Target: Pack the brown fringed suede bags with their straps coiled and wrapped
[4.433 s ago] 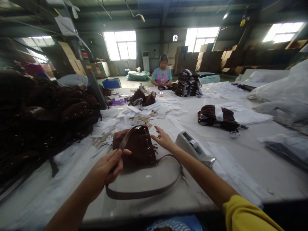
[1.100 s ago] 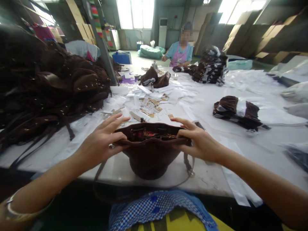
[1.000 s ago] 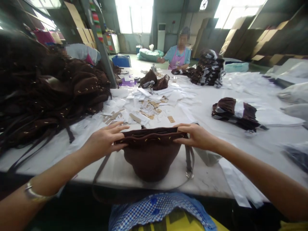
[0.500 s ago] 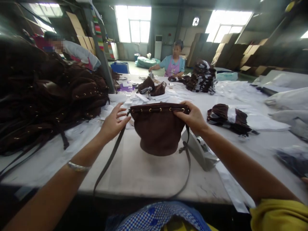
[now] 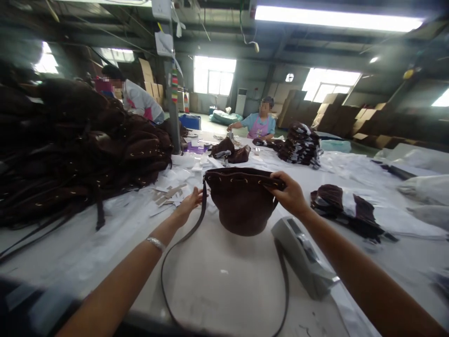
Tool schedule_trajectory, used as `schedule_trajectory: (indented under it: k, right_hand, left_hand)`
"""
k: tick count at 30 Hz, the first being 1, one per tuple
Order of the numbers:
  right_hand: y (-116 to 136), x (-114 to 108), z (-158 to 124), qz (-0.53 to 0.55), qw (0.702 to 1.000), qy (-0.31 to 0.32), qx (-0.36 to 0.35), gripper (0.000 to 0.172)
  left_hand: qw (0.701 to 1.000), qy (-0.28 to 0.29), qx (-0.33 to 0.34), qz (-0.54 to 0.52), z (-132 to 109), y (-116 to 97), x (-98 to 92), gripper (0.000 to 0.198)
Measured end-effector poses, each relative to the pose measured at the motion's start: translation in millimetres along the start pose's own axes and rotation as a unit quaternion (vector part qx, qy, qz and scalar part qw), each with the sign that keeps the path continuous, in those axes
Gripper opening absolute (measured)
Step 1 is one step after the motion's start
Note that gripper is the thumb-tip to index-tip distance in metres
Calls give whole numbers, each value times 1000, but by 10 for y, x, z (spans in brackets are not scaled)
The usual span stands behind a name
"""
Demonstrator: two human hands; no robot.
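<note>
A dark brown drawstring bag [image 5: 242, 206] with metal eyelets hangs upright in front of me, its base just over the white table. My right hand [image 5: 288, 191] pinches the bag's top rim at the right corner, thumb in front. At the left side, my left hand [image 5: 192, 202] has its fingers stretched toward the bag's strap [image 5: 200, 219], with the fingertips at or behind it; firm contact cannot be made out. The long strap loops down over the table toward me. Below my right forearm lies a grey box-like dispenser [image 5: 303, 262].
A large heap of brown bags [image 5: 133, 145] fills the left side. Folded brown bundles [image 5: 345, 208] lie at right, with a taller stack [image 5: 300, 145] behind. Paper scraps [image 5: 175, 194] lie left of centre. A co-worker [image 5: 261, 124] sits across the table; another person [image 5: 136, 98] bends at left.
My view has tilted up. The bag has turned slightly, its opening now showing more. My left hand has dropped from beside the rim to the strap; my right hand still holds the rim.
</note>
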State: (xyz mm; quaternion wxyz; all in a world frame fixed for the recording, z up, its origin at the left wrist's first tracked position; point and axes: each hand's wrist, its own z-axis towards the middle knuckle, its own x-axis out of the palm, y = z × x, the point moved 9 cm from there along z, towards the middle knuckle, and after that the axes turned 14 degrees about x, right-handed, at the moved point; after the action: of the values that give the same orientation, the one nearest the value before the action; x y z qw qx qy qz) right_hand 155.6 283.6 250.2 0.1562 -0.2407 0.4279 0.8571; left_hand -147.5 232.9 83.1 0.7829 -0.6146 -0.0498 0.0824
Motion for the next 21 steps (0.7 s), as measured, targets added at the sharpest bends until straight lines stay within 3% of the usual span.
schedule_trajectory:
  k: [5,9,12,15,18,21]
  right_hand:
    - [-335,29,231,-18,999,-27,20,18]
    - [-572,102,416,-92,993,-65,19,14]
    - [-790,280,530,-238,970,-21,42,19]
    - [-969,376,502,-319,943,32,88,27]
    - [-803,361,289,-367,925,25,92,37]
    - [-171,525,-109,-357,932,25,-51,48]
  left_hand:
    - [998,10,12,-53,-80,-141,5,66]
    - [999,21,21,-43,-164,-383,-151,49]
    - [996,83,8,32,-285,-569,-280,43]
    - [978,164,-47,119,-518,-617,-379,42]
    - [965,191,-82,158,-764,-631,-460,40]
    - [959,179,-55,211,-905,-721,-452,39]
